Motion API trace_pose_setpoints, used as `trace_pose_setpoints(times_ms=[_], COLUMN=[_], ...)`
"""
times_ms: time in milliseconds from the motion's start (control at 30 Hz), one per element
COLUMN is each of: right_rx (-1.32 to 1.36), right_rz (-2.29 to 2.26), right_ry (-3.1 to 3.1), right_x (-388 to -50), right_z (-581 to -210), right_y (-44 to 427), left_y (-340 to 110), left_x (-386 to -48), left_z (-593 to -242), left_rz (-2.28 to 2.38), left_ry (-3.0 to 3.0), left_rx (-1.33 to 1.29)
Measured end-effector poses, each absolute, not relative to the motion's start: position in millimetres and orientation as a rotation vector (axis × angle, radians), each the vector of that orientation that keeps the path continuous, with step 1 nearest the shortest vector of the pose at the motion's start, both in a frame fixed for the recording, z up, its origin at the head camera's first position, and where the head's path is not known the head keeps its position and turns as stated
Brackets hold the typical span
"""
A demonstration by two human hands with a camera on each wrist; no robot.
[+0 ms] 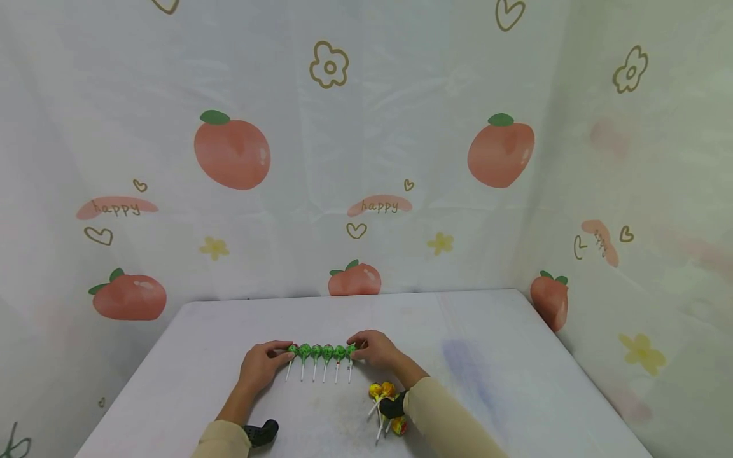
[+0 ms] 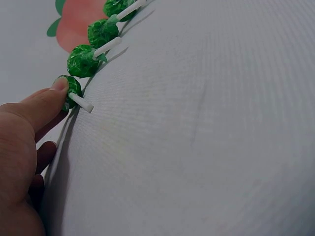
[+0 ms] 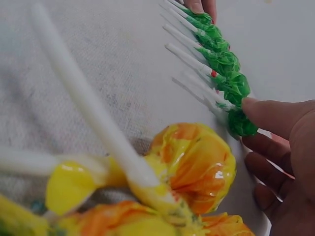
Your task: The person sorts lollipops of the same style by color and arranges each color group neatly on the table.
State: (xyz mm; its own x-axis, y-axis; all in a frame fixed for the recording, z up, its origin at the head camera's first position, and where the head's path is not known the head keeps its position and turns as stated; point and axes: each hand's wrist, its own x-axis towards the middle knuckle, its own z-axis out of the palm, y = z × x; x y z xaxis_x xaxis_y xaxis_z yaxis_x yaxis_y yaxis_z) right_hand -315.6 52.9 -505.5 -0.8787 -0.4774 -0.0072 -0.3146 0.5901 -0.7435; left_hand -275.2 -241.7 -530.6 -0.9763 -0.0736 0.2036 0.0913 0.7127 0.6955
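Note:
Several green-wrapped lollipops lie side by side in a row on the white table, sticks toward the person. At the row's left end, my left hand pinches the end lollipop between thumb and fingers; the left wrist view shows the thumb on its wrapper. My right hand holds the lollipop at the right end, thumb on its near side and fingers beyond. The heads between them stand close together.
Yellow-and-orange lollipops lie in a loose pile by the right forearm, partly hidden under a black wrist strap. Behind the table hangs a white cloth printed with fruit.

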Motion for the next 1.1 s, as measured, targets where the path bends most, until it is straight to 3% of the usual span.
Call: trace_pose_setpoints(times_ms=[1100], right_rx=[-0.631], right_rz=[-1.223], right_ry=[2.584], right_x=[-312.8], right_z=[-503.6], right_y=[53.7], left_y=[-242.0], left_x=[-274.7], left_z=[-531.2], left_rz=[-1.084], left_ry=[-2.707], left_rx=[-0.017])
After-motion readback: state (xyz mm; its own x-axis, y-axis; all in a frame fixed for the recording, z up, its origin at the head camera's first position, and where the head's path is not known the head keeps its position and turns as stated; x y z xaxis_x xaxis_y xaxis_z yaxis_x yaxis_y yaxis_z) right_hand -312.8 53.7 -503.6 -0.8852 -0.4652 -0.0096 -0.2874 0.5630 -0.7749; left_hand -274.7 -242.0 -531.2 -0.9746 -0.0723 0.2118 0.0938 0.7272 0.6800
